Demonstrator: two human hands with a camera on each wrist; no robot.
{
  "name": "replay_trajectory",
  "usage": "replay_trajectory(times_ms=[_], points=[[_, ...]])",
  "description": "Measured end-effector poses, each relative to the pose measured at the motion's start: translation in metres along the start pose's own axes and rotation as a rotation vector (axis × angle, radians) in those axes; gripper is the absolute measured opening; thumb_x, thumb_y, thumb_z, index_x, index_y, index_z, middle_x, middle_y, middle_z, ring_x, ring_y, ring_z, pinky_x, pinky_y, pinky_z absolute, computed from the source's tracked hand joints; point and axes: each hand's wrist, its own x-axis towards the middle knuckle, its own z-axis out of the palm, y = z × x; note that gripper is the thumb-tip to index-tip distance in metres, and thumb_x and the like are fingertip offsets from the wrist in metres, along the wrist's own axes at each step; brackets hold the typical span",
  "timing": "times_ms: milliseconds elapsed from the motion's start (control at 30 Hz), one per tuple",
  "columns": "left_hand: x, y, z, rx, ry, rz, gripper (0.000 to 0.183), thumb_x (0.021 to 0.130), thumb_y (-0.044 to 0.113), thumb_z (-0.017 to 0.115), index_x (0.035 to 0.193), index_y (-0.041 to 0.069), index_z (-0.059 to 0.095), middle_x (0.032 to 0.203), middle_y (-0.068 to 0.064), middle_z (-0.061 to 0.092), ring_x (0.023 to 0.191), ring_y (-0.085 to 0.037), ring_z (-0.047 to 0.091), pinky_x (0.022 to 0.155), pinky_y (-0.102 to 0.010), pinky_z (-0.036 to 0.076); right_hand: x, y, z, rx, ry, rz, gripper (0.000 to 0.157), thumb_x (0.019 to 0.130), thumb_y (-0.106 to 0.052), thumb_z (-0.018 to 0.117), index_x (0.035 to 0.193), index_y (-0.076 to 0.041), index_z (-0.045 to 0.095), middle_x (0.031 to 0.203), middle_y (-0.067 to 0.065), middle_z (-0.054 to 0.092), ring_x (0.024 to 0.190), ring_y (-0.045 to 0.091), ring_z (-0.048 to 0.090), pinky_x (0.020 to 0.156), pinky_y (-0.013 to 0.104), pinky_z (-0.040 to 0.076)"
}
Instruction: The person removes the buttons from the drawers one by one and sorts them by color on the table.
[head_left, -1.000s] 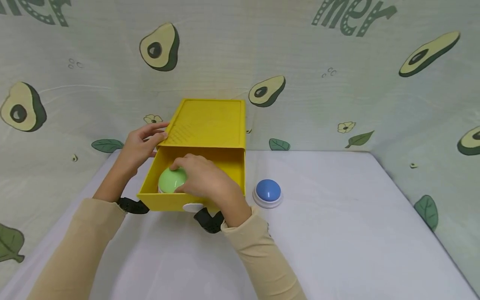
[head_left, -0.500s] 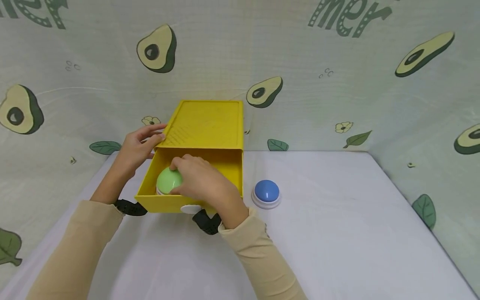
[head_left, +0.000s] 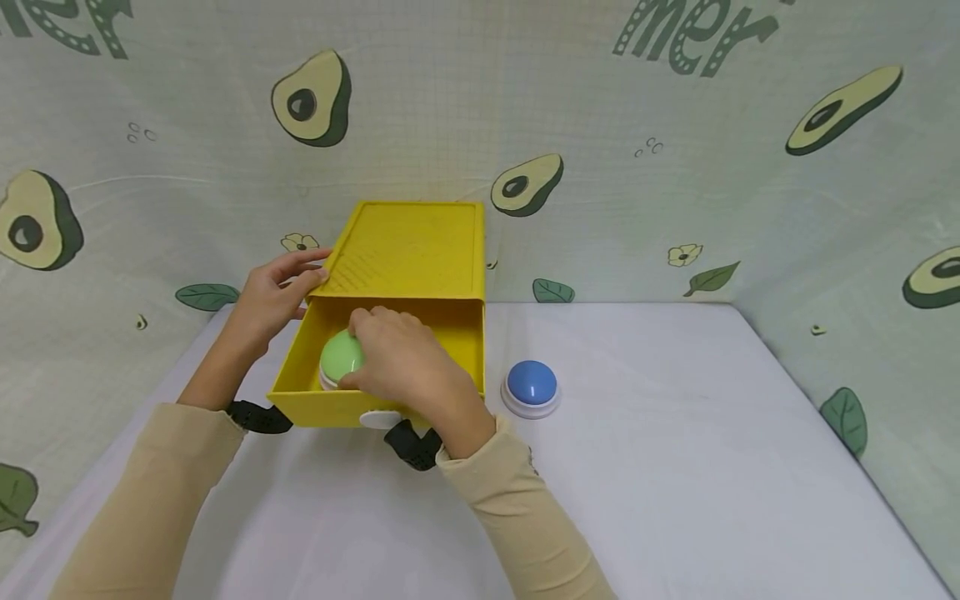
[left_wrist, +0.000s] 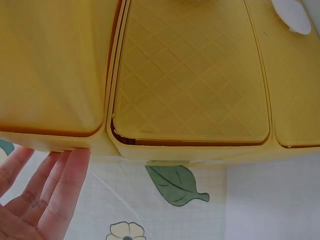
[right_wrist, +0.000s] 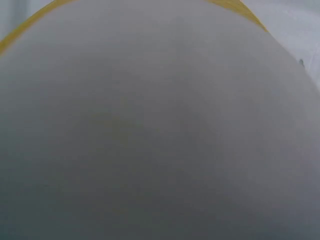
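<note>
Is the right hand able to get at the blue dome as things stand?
Probably not with its grip as it is: the right hand holds the green dome inside the yellow drawer. Otherwise the way looks free: the blue dome sits uncovered on the table beside the drawer.

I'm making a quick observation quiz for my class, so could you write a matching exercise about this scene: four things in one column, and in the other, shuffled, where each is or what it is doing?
1. green button
2. blue button
3. left hand
4. right hand

A. standing on the white table
B. holding a domed thing
C. gripped inside the open yellow drawer
D. touching the left edge of the yellow cabinet

Right pairs: 1-C, 2-A, 3-D, 4-B.
</note>
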Motion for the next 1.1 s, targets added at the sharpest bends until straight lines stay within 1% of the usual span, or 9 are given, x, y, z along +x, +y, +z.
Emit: replay_trajectory(times_ms=[100,233,300,400,500,633,733,867,1100], points=[[0.0,-0.001,0.0,0.003,0.006,-0.007,0.052,0.095,0.046,0.044,0.142,0.025,0.039,0.138,-0.016,0.044,0.107,-0.024,0.051,0.082,-0.035,0.051,-0.001,-0.001,0.0,-0.007,0.016,0.021,0.052,0.08,-0.043,0.069,0.118,-0.012,0.053,0.102,-0.002,0.055,0.086,0.012,0.049,0.073,0.021,0.042],[-0.001,-0.002,0.0,0.0,0.009,-0.004,0.052,0.095,0.046,0.044,0.142,0.024,0.04,0.138,-0.016,0.044,0.111,-0.03,0.05,0.079,-0.031,0.05,-0.002,-0.001,0.001,-0.02,0.05,0.041,0.051,0.08,-0.046,0.068,0.115,-0.011,0.054,0.1,-0.001,0.054,0.085,0.014,0.047,0.072,0.022,0.042],[-0.001,-0.002,0.0,-0.006,0.004,0.001,0.052,0.095,0.045,0.044,0.142,0.023,0.039,0.138,-0.017,0.043,0.114,-0.033,0.049,0.078,-0.031,0.05,-0.003,-0.001,0.002,-0.014,0.079,0.056,0.052,0.08,-0.046,0.068,0.115,-0.011,0.054,0.101,0.0,0.055,0.086,0.015,0.047,0.073,0.023,0.043],[-0.001,-0.003,0.0,-0.013,0.0,-0.002,0.052,0.095,0.044,0.043,0.143,0.023,0.038,0.14,-0.018,0.042,0.116,-0.035,0.049,0.084,-0.041,0.051,-0.006,-0.003,0.001,0.029,0.13,0.088,0.053,0.08,-0.047,0.067,0.117,-0.012,0.054,0.106,0.002,0.055,0.091,0.017,0.046,0.076,0.025,0.045],[0.0,-0.003,0.0,-0.015,-0.003,-0.008,0.052,0.095,0.044,0.043,0.143,0.023,0.038,0.14,-0.018,0.041,0.118,-0.037,0.048,0.09,-0.05,0.048,-0.009,-0.004,0.0,0.083,0.174,0.104,0.053,0.08,-0.047,0.065,0.119,-0.012,0.053,0.11,0.002,0.055,0.094,0.018,0.046,0.074,0.025,0.045],[-0.001,-0.001,-0.001,-0.009,-0.007,-0.006,0.053,0.095,0.045,0.044,0.143,0.023,0.038,0.139,-0.018,0.043,0.117,-0.036,0.048,0.087,-0.045,0.05,-0.015,-0.004,-0.004,0.138,0.213,0.112,0.054,0.08,-0.046,0.064,0.122,-0.014,0.052,0.113,0.001,0.054,0.096,0.017,0.044,0.069,0.025,0.044],[-0.001,0.0,-0.001,-0.005,-0.01,-0.008,0.053,0.095,0.046,0.044,0.143,0.023,0.039,0.139,-0.017,0.043,0.116,-0.035,0.049,0.084,-0.04,0.05,-0.02,-0.004,-0.01,0.18,0.24,0.113,0.054,0.08,-0.045,0.065,0.123,-0.014,0.052,0.116,0.001,0.053,0.098,0.017,0.043,0.07,0.026,0.045],[-0.001,0.0,-0.001,-0.005,-0.008,-0.013,0.053,0.095,0.046,0.043,0.143,0.023,0.038,0.139,-0.017,0.043,0.117,-0.036,0.049,0.085,-0.042,0.05,-0.028,-0.002,-0.016,0.268,0.272,0.108,0.053,0.08,-0.042,0.066,0.124,-0.014,0.052,0.118,0.0,0.052,0.1,0.016,0.042,0.074,0.025,0.047],[-0.001,0.001,0.0,-0.006,-0.005,-0.023,0.054,0.094,0.048,0.044,0.142,0.024,0.039,0.138,-0.016,0.044,0.117,-0.035,0.049,0.086,-0.042,0.05,-0.046,0.006,-0.024,0.407,0.36,0.108,0.052,0.08,-0.039,0.067,0.123,-0.014,0.052,0.123,-0.001,0.05,0.103,0.015,0.042,0.075,0.026,0.048]])
